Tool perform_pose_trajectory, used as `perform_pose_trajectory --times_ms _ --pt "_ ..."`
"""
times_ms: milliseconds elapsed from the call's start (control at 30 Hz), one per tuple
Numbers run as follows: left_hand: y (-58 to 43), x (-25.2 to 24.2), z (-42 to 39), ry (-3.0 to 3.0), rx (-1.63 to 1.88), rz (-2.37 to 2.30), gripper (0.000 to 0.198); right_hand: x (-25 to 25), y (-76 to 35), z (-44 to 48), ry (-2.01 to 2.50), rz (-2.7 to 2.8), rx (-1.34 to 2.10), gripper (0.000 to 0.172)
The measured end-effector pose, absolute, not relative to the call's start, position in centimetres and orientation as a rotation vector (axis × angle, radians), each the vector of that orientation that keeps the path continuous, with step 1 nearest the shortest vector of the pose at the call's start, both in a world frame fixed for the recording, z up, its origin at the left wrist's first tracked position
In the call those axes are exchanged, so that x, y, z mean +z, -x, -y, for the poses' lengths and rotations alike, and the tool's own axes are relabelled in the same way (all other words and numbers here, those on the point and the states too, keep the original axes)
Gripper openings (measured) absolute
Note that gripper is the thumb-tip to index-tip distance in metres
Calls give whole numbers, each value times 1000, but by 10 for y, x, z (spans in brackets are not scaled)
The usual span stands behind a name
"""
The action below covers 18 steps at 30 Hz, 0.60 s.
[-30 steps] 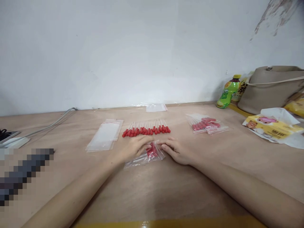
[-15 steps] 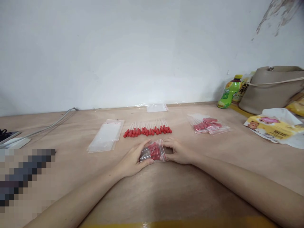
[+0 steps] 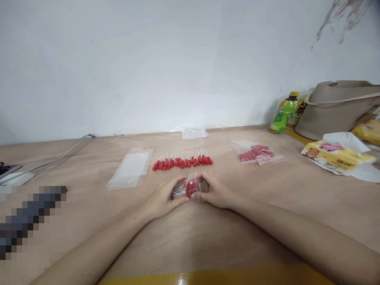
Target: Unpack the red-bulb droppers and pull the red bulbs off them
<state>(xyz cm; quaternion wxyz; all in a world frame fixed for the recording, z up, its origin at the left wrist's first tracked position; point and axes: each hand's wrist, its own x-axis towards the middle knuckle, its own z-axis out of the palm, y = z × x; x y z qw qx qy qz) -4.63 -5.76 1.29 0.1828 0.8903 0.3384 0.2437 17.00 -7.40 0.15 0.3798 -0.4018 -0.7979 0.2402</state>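
Observation:
Between my hands is a clear zip bag (image 3: pixel 192 187) with red-tipped sticks in it, its zip end toward the right. My left hand (image 3: pixel 164 198) grips the bag's left end, thumb in front and fingers behind. At the zip end, my right hand (image 3: pixel 216 190) pinches the plastic, its thumb against the red tips. Just beyond lies a row of loose red-tipped white sticks (image 3: pixel 182 161), tips toward me. Flat zip bags (image 3: pixel 129 168) lie to the left. Filled zip bags (image 3: pixel 257 153) with red-tipped sticks are piled at the right.
Another flat bag (image 3: pixel 195 133) lies by the wall. At the right stand a green drink bottle (image 3: pixel 283 113) and a beige handbag (image 3: pixel 332 109), with a yellow tissue pack (image 3: pixel 338 154) in front. A grey cable (image 3: pixel 68 152) crosses the table's left side.
My right thumb has moved left onto the bag, over the red tips. The bag is bunched more tightly between my hands. The whole view has shifted slightly.

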Motion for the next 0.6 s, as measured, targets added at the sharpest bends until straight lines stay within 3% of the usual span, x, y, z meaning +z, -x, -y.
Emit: perform_pose_trajectory --times_ms 100,300,467,600 --pt "46 12 57 -2503 685 -945 50 -1 -167 73 945 2051 682 32" --pt "46 14 58 -2463 669 -966 50 -1 -174 63 903 1809 1009 18" --pt "46 15 59 -2448 650 -993 49 4 -192 58 945 1452 1453 30" --pt "46 15 59 -2458 635 -1013 49 5 -199 53 956 1376 1528 34"
